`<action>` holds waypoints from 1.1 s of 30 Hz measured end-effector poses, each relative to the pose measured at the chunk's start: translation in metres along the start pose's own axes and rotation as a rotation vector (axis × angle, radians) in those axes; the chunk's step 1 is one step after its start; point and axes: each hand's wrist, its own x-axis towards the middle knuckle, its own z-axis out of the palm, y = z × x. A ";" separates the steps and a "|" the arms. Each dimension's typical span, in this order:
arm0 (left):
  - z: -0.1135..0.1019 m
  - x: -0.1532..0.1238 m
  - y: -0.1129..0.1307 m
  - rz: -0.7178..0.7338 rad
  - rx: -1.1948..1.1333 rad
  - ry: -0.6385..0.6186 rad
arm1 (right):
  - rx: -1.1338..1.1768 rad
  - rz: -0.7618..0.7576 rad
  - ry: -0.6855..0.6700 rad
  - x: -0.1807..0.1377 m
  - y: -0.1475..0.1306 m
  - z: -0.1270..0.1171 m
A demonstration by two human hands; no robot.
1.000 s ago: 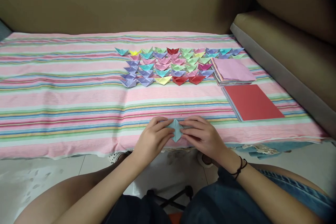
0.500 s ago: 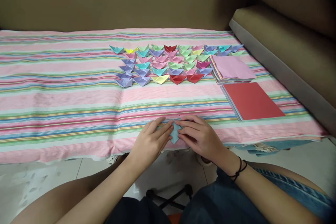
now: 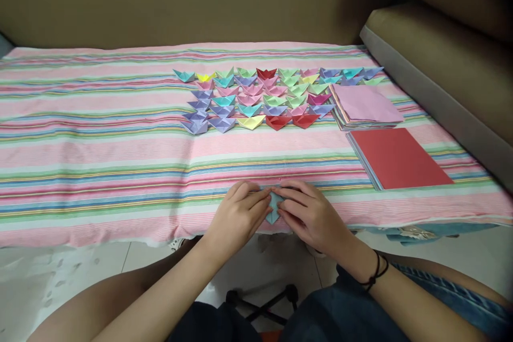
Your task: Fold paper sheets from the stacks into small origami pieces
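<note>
Between my hands, near the front edge of the striped cloth [image 3: 132, 155], lies a small folded piece of light blue paper [image 3: 273, 212]. Its lower end comes to a point, and a crease runs down its middle. My left hand [image 3: 242, 212] grips the paper's left side, fingers pressed together at its upper part. On the other side, my right hand [image 3: 310, 214] has its fingertips on the right and upper edges. The fingers hide much of the paper's top and sides.
Several rows of colourful folded paper boats [image 3: 249, 100] stand farther back. To the right lie a stack of pink-topped paper sheets [image 3: 366, 104] and a red-topped stack [image 3: 403, 157]. Brown cushions [image 3: 436, 48] border the right side, and a brown backrest [image 3: 180, 0] rises behind.
The whole view has shifted slightly, so things appear farther right. My fingers have drawn closer together over the top of the light blue paper, which stays between both hands.
</note>
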 end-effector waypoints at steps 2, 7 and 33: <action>0.002 0.001 0.001 -0.010 -0.004 0.015 | 0.032 0.009 0.007 0.000 0.001 0.000; 0.006 -0.002 0.005 -0.022 0.038 0.019 | 0.081 0.015 0.023 -0.001 0.005 0.002; 0.008 -0.014 0.018 -0.246 0.158 0.109 | -0.055 -0.019 -0.004 0.001 -0.002 0.005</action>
